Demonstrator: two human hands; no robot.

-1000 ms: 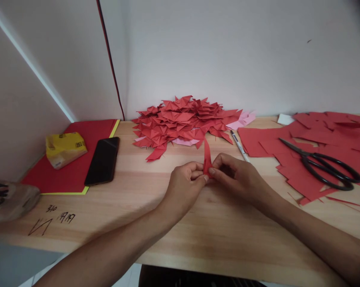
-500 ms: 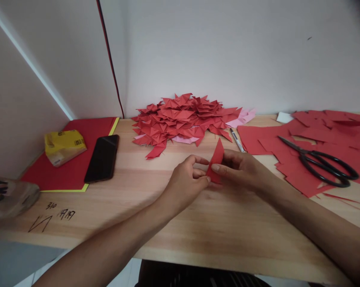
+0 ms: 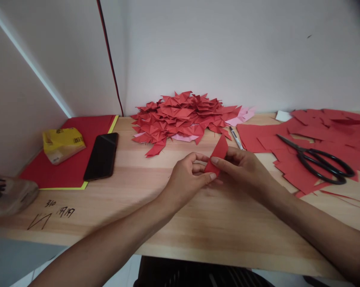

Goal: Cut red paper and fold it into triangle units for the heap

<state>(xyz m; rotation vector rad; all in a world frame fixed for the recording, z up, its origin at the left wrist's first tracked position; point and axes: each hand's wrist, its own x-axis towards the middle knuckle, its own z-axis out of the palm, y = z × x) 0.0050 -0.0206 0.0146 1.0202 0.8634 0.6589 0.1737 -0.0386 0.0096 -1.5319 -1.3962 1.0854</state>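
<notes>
Between both hands, just above the wooden table (image 3: 156, 227), is a small folded piece of red paper (image 3: 220, 150), tilted with a pointed top corner. My left hand (image 3: 189, 175) pinches its lower left part, thumb across the bottom. My right hand (image 3: 241, 165) is closed on its right side, thumb pressed on the front face; the other fingers are partly hidden behind the paper. Beyond the hands lies a heap of folded red paper pieces (image 3: 177, 115), with some pink pieces (image 3: 242, 115) at its right edge.
Black-handled scissors (image 3: 320, 161) lie on loose red paper sheets (image 3: 293, 171) at the right. A marker (image 3: 236, 138) rests beside them. To the left are a phone (image 3: 101, 156), a yellow packet (image 3: 63, 145), large red sheets (image 3: 60, 172) and a bag (image 3: 12, 195). A wall stands behind.
The red paper has tilted further to the right. My left thumb has slid right over its lower edge, and my right thumb has moved slightly up the front.
</notes>
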